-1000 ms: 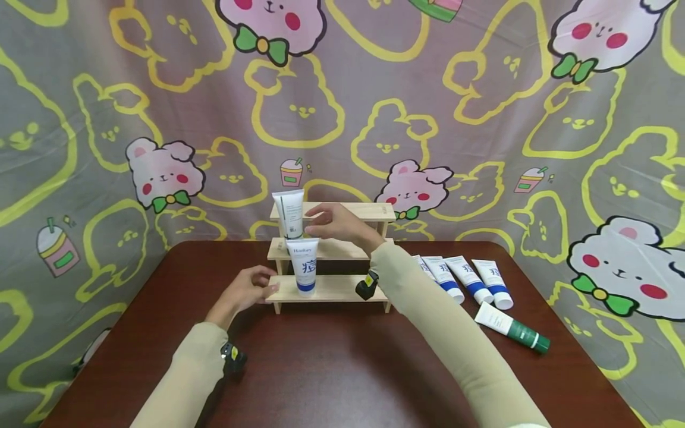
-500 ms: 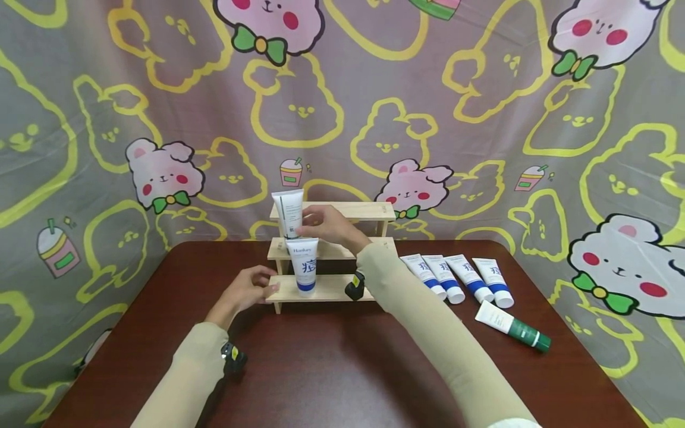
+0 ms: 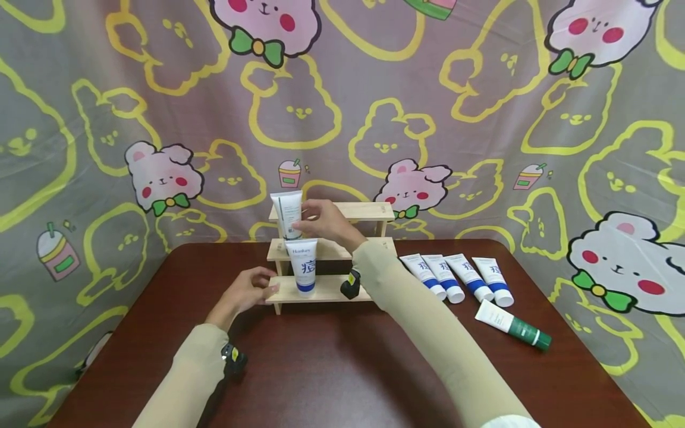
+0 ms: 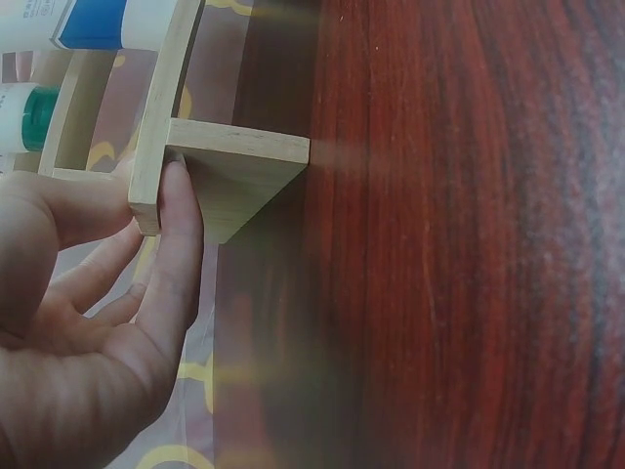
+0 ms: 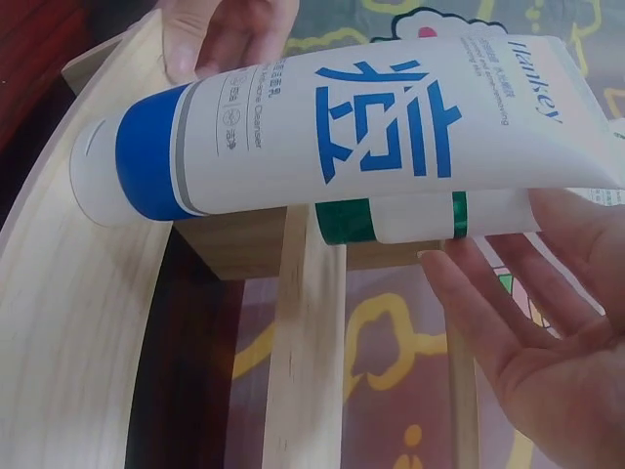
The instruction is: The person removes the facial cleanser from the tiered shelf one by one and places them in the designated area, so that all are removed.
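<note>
My left hand (image 3: 246,289) grips the left end of the lowest tier of a three-tier wooden display rack (image 3: 329,288); in the left wrist view the thumb lies on one face of the board and a finger on the other. A white cleanser tube with a blue band (image 3: 303,264) stands cap-down on that tier. Behind it, on the middle tier, stands a white tube with a green cap (image 5: 347,221). My right hand (image 3: 327,224) pinches this rear tube, thumb over its front and fingers reaching behind, partly hidden.
Several blue-banded white tubes (image 3: 466,277) lie side by side on the dark red table (image 3: 321,368), right of the rack. A white and green tube (image 3: 514,325) lies in front of them. A cartoon-print curtain (image 3: 342,119) hangs behind the table.
My right hand has moved left, from beside the rear tube onto it, its thumb now over the tube's front. The left hand stays on the rack's end.
</note>
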`<action>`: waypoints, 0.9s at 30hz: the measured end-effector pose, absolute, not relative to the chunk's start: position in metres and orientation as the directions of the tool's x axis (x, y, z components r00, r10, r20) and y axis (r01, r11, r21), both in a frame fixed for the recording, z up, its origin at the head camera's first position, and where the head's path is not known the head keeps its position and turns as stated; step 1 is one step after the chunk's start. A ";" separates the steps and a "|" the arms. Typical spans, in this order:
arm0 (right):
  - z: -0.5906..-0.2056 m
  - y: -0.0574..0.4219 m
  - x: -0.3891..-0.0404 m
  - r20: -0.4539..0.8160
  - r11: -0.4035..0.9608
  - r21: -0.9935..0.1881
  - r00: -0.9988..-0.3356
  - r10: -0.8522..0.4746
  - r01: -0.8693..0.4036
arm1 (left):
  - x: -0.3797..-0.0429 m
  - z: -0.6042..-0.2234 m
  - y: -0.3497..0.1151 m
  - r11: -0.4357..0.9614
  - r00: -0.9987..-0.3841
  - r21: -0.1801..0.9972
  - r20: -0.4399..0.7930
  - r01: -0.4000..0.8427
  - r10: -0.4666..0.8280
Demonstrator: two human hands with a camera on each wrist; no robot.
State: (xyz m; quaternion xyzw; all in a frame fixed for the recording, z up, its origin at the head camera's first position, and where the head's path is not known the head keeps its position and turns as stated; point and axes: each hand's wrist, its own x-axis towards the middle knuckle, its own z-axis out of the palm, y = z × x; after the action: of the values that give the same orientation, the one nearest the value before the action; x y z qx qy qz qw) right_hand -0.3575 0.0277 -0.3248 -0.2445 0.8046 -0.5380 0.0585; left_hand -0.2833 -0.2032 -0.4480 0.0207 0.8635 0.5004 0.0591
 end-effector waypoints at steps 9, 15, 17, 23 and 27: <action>-0.320 0.041 -0.356 0.153 0.217 -0.941 -0.898 -0.413 -0.260 | -0.282 -0.449 -0.202 0.486 -0.991 0.873 -0.095 -0.038 0.093; -0.307 0.055 -0.351 0.163 0.214 -0.939 -0.897 -0.411 -0.269 | -0.284 -0.449 -0.203 0.479 -0.992 0.877 -0.089 -0.034 0.092; -0.304 0.060 -0.350 0.164 0.230 -0.934 -0.900 -0.403 -0.273 | -0.285 -0.449 -0.203 0.478 -0.992 0.878 -0.089 -0.034 0.092; -0.294 0.075 -0.346 0.195 0.284 -0.908 -0.912 -0.361 -0.306 | -0.285 -0.450 -0.204 0.468 -0.991 0.883 -0.087 -0.031 0.098; -0.290 0.088 -0.343 0.200 0.303 -0.901 -0.917 -0.344 -0.310 | -0.285 -0.450 -0.204 0.469 -0.992 0.883 -0.081 -0.024 0.102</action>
State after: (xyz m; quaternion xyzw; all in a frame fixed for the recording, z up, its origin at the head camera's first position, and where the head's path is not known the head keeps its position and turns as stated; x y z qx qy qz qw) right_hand -0.3426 0.0875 -0.2897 -0.2026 0.8070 -0.5545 0.0154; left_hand -0.2847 -0.2038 -0.4505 0.0227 0.8549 0.5147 0.0611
